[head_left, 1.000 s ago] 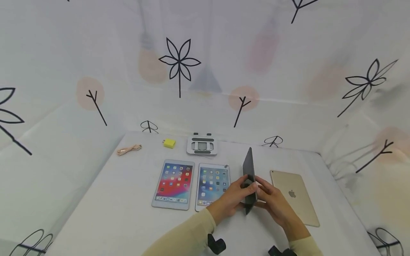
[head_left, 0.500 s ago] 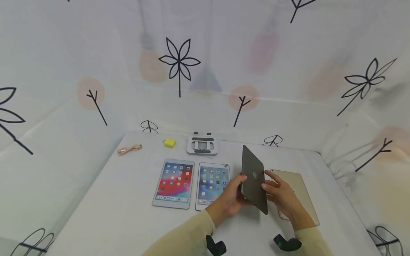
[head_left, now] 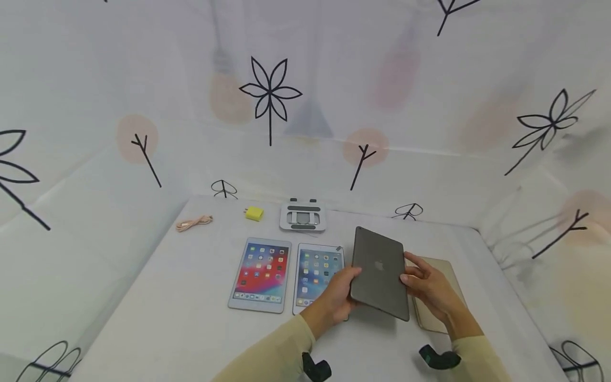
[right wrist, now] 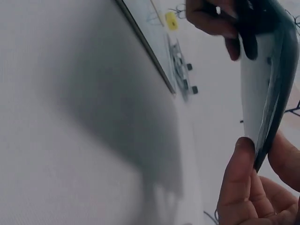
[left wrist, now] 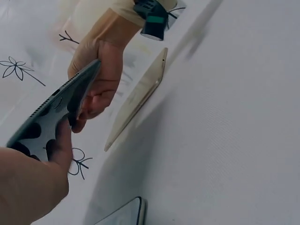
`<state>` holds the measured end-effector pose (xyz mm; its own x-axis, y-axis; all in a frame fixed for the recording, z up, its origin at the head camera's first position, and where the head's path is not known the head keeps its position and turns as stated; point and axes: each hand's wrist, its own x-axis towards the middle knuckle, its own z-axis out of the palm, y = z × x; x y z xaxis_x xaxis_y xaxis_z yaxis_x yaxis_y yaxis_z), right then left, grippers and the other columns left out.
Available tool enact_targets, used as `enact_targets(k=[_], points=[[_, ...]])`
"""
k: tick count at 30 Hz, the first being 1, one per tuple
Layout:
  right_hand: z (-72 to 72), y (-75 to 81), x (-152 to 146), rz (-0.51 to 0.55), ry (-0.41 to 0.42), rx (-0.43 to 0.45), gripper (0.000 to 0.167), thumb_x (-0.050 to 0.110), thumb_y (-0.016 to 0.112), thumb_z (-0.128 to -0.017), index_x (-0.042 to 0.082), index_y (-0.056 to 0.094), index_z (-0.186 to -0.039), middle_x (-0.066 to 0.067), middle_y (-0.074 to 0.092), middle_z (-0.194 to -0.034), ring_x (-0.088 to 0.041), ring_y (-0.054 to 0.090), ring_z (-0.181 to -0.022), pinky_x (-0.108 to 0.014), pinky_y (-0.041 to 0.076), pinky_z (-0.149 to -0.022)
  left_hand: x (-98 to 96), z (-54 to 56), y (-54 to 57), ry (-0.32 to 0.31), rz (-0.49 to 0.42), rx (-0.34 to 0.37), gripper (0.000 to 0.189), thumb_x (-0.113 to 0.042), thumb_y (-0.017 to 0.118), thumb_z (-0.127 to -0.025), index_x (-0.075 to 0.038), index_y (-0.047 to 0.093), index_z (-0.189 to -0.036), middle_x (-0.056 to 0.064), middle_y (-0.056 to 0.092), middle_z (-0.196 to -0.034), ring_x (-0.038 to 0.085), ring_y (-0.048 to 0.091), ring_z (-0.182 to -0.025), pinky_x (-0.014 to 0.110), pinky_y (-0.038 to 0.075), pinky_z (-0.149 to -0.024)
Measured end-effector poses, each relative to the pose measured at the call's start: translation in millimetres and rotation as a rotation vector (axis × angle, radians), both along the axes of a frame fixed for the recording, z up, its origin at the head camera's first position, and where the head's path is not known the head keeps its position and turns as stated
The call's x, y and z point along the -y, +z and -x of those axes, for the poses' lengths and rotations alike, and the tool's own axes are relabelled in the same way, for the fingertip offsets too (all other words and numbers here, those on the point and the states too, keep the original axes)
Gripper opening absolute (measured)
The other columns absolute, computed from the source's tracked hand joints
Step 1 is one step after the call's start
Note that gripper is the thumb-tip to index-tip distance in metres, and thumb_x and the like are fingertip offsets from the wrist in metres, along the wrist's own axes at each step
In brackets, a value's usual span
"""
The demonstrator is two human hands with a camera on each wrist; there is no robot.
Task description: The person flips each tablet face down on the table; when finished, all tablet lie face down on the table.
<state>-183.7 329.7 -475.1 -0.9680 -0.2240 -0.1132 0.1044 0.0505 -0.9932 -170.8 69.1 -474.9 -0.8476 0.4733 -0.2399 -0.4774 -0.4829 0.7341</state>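
Note:
A dark grey tablet (head_left: 379,273) is held up over the table, its back with the apple logo facing the head camera. My left hand (head_left: 335,294) grips its left edge, thumb on the back and fingers underneath. On the opposite edge my right hand (head_left: 431,286) pinches it between thumb and fingers. The glossy dark screen (left wrist: 58,110) faces downward in the left wrist view, with fingers against it. Partly behind my right hand lies a gold tablet (head_left: 431,317), back up. Close to my left hand is a white tablet (head_left: 319,270) with its screen lit.
Another white tablet (head_left: 261,273) with a red and blue screen lies at the left. Along the back of the white table (head_left: 191,329) are a coiled pinkish cable (head_left: 194,223), a yellow charger plug (head_left: 254,213) and a grey-white folded stand (head_left: 303,216).
Both hands have turned the dark grey tablet from edge-on to showing its back. My right hand has moved a little to the right, over the gold tablet.

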Motion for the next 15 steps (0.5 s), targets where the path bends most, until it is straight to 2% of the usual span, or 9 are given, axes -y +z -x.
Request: enact_targets(k=[3,7,11,15], points=[[0.1,-0.1,-5,-0.034,-0.024,0.008,0.08,0.001,0.064,-0.098,0.001,0.015,-0.161,0.006,0.069,-0.11,-0.011,0.07,-0.097,-0.026,0.058,-0.084,2.2,-0.6,-3.9,-0.019,0.061,-0.052,0.041,-0.025,0.045,-0.106,-0.007,0.049,-0.142,0.009,0.057,-0.132,0.024,0.055,-0.121,0.04,0.045,-0.102],[3.2,-0.9,-12,-0.075,-0.037,0.019,0.079,0.003,0.066,-0.098,0.001,0.018,-0.161,0.007,0.067,-0.109,-0.008,0.067,-0.091,-0.025,0.057,-0.077,3.6,-0.4,-9.1,-0.024,0.146,-0.093,0.039,-0.019,0.049,-0.104,-0.006,0.053,-0.14,0.009,0.06,-0.127,0.022,0.057,-0.114,0.034,0.047,-0.092],[7.3,-1.5,-18,-0.121,-0.028,0.02,0.078,0.005,0.066,-0.098,0.0,0.02,-0.16,0.007,0.065,-0.112,-0.006,0.064,-0.088,-0.025,0.055,-0.072,6.2,-1.2,-11.7,-0.037,0.223,-0.092,0.046,-0.017,0.053,-0.101,-0.003,0.049,-0.146,0.009,0.063,-0.12,0.02,0.058,-0.105,0.031,0.048,-0.085],[9.2,-3.8,-23,-0.154,-0.031,0.044,0.077,0.008,0.067,-0.098,0.001,0.023,-0.16,0.007,0.064,-0.112,-0.006,0.063,-0.089,-0.024,0.054,-0.071,9.0,-2.4,-13.5,-0.053,0.263,-0.084,0.054,-0.016,0.054,-0.101,0.002,0.043,-0.15,0.009,0.064,-0.117,0.019,0.058,-0.1,0.03,0.048,-0.084]])
